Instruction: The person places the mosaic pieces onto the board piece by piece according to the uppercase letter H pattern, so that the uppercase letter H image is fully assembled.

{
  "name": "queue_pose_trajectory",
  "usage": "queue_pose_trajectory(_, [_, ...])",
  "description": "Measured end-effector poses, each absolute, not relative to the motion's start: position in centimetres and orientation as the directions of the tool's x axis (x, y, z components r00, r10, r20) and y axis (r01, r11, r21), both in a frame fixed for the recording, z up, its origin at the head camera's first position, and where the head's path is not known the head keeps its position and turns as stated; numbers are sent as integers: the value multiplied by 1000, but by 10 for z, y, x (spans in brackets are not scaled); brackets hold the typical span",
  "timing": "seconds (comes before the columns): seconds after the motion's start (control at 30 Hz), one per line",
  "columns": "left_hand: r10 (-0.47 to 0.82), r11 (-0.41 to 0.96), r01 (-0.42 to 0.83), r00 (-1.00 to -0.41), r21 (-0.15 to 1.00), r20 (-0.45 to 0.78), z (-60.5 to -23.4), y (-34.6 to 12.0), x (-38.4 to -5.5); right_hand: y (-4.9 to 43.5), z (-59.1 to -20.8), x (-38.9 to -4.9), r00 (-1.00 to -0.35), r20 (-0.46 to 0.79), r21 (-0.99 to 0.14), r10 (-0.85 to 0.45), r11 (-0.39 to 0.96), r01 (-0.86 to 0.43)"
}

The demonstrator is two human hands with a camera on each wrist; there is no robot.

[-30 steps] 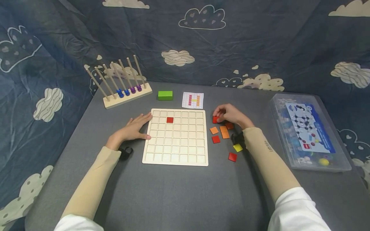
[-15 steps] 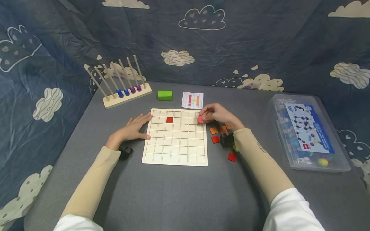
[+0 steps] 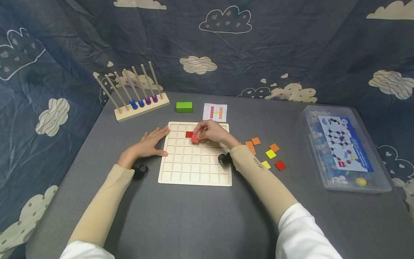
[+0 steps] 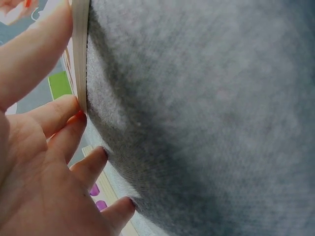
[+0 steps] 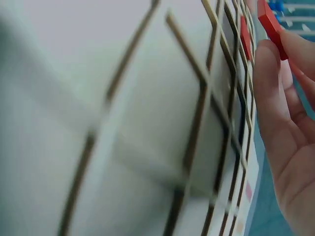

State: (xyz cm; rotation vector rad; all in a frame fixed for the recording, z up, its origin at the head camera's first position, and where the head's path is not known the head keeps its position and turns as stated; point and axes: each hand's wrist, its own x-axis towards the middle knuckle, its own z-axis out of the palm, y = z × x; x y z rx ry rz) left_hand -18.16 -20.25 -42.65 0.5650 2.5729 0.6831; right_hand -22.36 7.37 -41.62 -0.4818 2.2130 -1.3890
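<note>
A pale wooden grid board (image 3: pixel 184 167) lies flat on the grey table. One red square tile (image 3: pixel 188 134) sits in a cell of its second row. Over the board, my right hand (image 3: pixel 211 131) pinches another red tile (image 3: pixel 194 139) between thumb and fingers, just right of and below the placed one. The right wrist view shows this held tile (image 5: pixel 271 28) tilted above the grid. My left hand (image 3: pixel 148 144) rests at the board's left edge with fingers spread; in the left wrist view its thumb and fingertips touch the board's side (image 4: pixel 80 54).
Loose orange tiles (image 3: pixel 256 141), yellow tiles (image 3: pixel 270 154) and a red tile (image 3: pixel 280 165) lie right of the board. Behind it are a pattern card (image 3: pixel 215 112), a green block (image 3: pixel 184 107) and a peg stand with beads (image 3: pixel 142 107). A clear plastic box (image 3: pixel 349 149) stands far right.
My right hand has carried the red tile leftward from the loose pile to over the board, beside the placed tile. The left hand has stayed at the board's edge.
</note>
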Motion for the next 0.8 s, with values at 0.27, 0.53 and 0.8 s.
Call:
queue_pose_trajectory(0.27, [480,792,263,-826,551,-295,-427,-202,-182,49,-421,-221,-837,-144,-802,-529,558,-215])
queue_pose_trajectory(0.53, [486,783,268,-826,561,-284,-427,-203,-181,43,-420,-218,-842,-100,-674,-530,658,-334])
queue_pose_trajectory(0.8, [490,780,267,-823,566,-287,-426,-203,-181,54,-417,-219,-846,-154,-813,-510,553,-185])
